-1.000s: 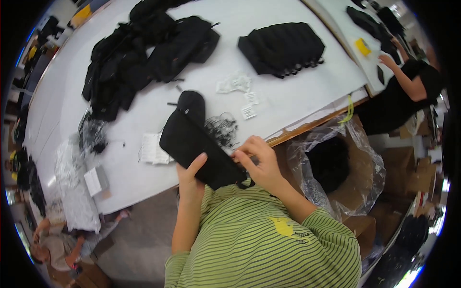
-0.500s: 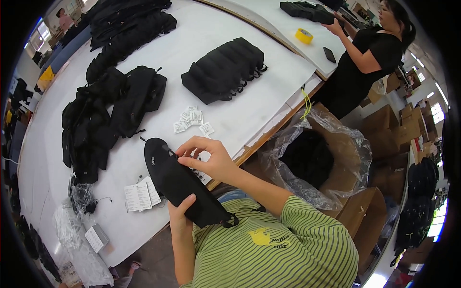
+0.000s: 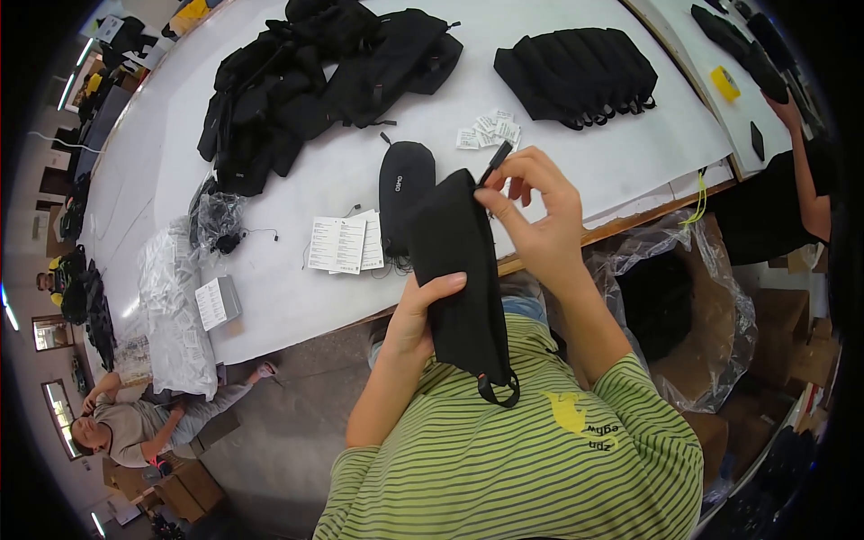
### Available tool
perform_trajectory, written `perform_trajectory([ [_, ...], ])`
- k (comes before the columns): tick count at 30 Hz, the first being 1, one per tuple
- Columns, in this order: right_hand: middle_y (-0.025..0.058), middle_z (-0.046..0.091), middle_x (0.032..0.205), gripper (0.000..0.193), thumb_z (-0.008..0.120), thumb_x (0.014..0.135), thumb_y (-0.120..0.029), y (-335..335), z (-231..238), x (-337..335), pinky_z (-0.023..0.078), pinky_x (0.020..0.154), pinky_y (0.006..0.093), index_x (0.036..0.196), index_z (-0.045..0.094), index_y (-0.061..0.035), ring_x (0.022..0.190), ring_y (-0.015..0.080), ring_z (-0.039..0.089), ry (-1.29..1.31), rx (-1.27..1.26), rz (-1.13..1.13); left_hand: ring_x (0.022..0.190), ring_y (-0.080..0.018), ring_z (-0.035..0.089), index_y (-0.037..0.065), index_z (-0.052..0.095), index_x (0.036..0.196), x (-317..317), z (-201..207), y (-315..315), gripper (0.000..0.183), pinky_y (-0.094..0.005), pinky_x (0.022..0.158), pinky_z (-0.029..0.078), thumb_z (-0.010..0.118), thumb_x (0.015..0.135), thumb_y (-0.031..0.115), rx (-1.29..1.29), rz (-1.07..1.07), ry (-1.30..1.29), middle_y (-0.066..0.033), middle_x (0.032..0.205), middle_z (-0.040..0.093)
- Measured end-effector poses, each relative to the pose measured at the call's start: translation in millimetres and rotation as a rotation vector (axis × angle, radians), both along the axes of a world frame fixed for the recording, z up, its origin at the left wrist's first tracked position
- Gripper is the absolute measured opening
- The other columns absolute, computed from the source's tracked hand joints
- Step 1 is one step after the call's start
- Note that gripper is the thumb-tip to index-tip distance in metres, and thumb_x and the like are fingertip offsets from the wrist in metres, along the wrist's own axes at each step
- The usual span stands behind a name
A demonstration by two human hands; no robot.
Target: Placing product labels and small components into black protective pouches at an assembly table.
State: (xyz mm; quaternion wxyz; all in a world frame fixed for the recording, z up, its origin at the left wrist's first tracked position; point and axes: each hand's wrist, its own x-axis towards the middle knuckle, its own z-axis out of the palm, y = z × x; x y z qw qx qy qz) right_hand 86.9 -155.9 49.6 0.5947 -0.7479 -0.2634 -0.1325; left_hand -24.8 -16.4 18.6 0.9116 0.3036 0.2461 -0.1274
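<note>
In my left hand (image 3: pixel 421 315) is a slim black zippered pouch (image 3: pixel 454 247), gripped near its lower half with the thumb on top. A small loop hangs from its lower end. My right hand (image 3: pixel 540 202) pinches a black pull tab (image 3: pixel 495 164) at the pouch's upper end between thumb and forefinger. Behind the held pouch, partly hidden by it, a second black pouch (image 3: pixel 405 184) with a pale logo lies on the table. White printed cards (image 3: pixel 337 243) lie just left of that one.
A row of black pouches (image 3: pixel 576 76) and small white packets (image 3: pixel 488 130) lie farther back. Heaped black pouches (image 3: pixel 270 108) cover the far left. Clear plastic bags (image 3: pixel 171 306) stand left, a plastic-lined carton (image 3: pixel 720 333) right. A co-worker's arm (image 3: pixel 813 198) shows far right.
The view has swung, shifting the table's contents right and up. The held pouch has turned edge-on and overlaps less of the pouch lying behind it. My right hand now draws the pull tab outward.
</note>
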Motion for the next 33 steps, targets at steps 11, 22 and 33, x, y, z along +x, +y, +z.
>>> perform_trajectory([
  [11,0.002,0.056,0.076,0.013,0.072,0.074,-0.003,2,18,-37,0.041,0.058,0.0256,0.08,0.061,-0.0039,0.073,0.0148,0.052,0.173,-0.116,0.414,0.081,-0.024,0.069,-0.007,0.06,0.106,0,-11,30,0.028,-0.0339,0.071,0.059,0.059,0.086,0.012,-0.248,0.164,-0.064,-0.0168,0.096,0.068],
  [22,0.0018,0.059,0.08,0.016,0.074,0.073,-0.006,6,18,-55,0.04,0.063,0.0257,0.08,0.06,-0.0039,0.072,0.0146,0.048,0.333,-0.108,0.65,0.073,-0.0163,0.049,-0.001,0.057,0.099,8,-6,62,0.022,-0.0308,0.068,0.047,0.059,0.089,0.018,-0.297,0.315,-0.236,-0.0076,0.087,0.057],
  [33,0.0042,0.055,0.122,0.046,0.068,0.069,-0.01,15,13,-67,0.035,0.096,0.0419,0.113,0.063,-0.0191,0.112,0.0239,0.052,-0.355,-0.521,0.325,0.11,-0.0258,0.057,-0.001,0.05,0.124,1,-1,56,0.038,-0.0407,0.098,0.045,0.051,0.095,0.024,-0.197,0.468,-0.108,-0.0133,0.121,0.058],
])
